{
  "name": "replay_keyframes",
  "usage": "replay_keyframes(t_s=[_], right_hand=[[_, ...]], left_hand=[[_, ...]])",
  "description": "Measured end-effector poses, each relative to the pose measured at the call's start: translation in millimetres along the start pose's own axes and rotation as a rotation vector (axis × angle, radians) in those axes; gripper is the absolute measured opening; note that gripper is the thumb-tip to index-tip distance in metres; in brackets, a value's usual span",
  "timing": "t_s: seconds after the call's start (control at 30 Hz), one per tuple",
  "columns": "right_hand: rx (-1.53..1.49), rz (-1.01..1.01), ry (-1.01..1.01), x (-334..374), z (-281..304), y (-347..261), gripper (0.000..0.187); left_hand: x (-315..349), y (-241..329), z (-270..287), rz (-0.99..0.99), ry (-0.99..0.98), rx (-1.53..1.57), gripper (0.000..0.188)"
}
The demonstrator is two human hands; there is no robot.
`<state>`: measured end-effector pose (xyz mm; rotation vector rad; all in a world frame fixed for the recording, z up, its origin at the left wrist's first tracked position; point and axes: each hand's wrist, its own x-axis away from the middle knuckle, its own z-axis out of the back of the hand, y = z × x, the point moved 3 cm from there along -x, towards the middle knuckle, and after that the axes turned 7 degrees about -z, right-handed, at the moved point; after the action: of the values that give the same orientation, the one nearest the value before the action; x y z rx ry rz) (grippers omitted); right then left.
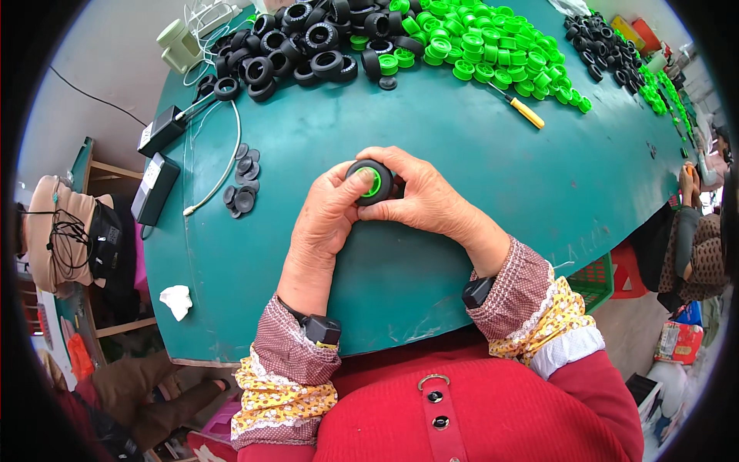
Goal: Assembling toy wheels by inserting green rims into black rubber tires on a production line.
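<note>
Between both hands, above the green table, I hold a small black rubber tyre with a bright green wheel rim inside it. My left hand grips its left side, the thumb lying across the green rim. My right hand closes round the right side, with the index finger over the top edge and the thumb below. The fingers behind the tyre are hidden. At the far side lie a heap of black tyres and, right of it, a heap of green wheel rims.
A yellow-handled screwdriver lies before the green heap. Several black discs, a white cable, two black power adapters and a crumpled white tissue are at the left. Another person sits at the far right.
</note>
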<state>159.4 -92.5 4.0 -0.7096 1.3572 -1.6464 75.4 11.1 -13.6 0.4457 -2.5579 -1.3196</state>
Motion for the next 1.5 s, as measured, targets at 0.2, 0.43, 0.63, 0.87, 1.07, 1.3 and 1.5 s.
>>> replay_keyframes(t_s=[0.2,0.43,0.63,0.87,1.07,1.3,1.5], right_hand=[[0.11,0.168,-0.129,3,-6,2,0.053],[-0.098,-0.09,-0.136,5,-11,0,0.054],[-0.097,-0.009,-0.024,-2,-14,-2,0.059],[-0.292,-0.047,0.023,2,-11,1,0.054],[0.051,0.181,0.045,3,-11,-2,0.06],[0.132,0.152,0.077,4,-15,0,0.063],[0.111,0.171,0.09,5,-19,-2,0.062]], left_hand=[[2,-1,2,0.076,-0.142,-0.033,0.028],[1,-1,-5,-0.006,-0.036,-0.103,0.026],[1,-1,-2,-0.097,0.14,0.003,0.033],[-1,-4,-5,-0.004,0.084,0.31,0.056],[-2,-6,-2,0.025,-0.006,0.411,0.054],[-2,-9,-4,0.028,0.134,0.235,0.04],[1,-5,-6,-0.037,0.207,0.238,0.028]])
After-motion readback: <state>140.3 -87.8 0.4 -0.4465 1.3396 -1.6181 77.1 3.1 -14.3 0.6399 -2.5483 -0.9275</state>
